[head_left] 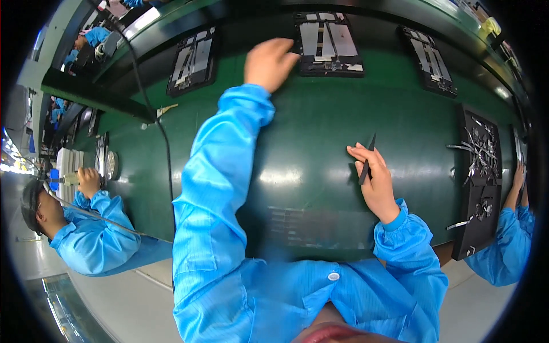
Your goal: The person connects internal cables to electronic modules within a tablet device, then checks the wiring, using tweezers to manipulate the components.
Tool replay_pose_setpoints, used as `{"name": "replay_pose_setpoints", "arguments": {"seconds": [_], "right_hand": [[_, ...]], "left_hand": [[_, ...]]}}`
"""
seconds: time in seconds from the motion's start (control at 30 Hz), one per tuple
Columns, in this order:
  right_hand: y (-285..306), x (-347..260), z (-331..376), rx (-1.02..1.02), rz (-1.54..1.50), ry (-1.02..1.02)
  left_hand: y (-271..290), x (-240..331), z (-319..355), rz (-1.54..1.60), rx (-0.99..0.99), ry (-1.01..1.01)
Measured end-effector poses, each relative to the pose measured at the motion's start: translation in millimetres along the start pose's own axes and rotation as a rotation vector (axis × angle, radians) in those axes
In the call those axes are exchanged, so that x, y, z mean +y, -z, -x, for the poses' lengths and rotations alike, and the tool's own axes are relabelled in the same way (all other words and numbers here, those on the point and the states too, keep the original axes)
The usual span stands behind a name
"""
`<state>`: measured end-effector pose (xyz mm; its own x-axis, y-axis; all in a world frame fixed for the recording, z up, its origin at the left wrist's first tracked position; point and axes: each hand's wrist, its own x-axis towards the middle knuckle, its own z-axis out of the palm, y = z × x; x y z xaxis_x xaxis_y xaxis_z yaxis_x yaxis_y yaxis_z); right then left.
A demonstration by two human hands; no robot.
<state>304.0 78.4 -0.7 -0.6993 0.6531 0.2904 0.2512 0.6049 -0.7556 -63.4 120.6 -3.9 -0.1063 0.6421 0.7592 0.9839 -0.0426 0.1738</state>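
At the green desk (317, 123), my left hand (270, 64) reaches a device's (327, 41) edge, whether gripping I cannot tell; my right hand (376, 184) pinches black tweezers (372, 146).

black cable (166, 140) across green tabletop (311, 128), capped co-worker (97, 237) in blue at left

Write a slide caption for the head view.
At a green bench, the left hand is beside the middle flat electronic unit while the right hand holds a dark pointed tool.
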Motion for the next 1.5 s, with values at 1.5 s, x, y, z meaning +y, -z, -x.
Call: {"name": "replay_pose_setpoints", "arguments": {"seconds": [1.5], "right_hand": [[68, 14, 28, -0.004, -0.718, -0.291]], "left_hand": [[160, 163, 141, 0.732, -0.758, 0.717]]}}
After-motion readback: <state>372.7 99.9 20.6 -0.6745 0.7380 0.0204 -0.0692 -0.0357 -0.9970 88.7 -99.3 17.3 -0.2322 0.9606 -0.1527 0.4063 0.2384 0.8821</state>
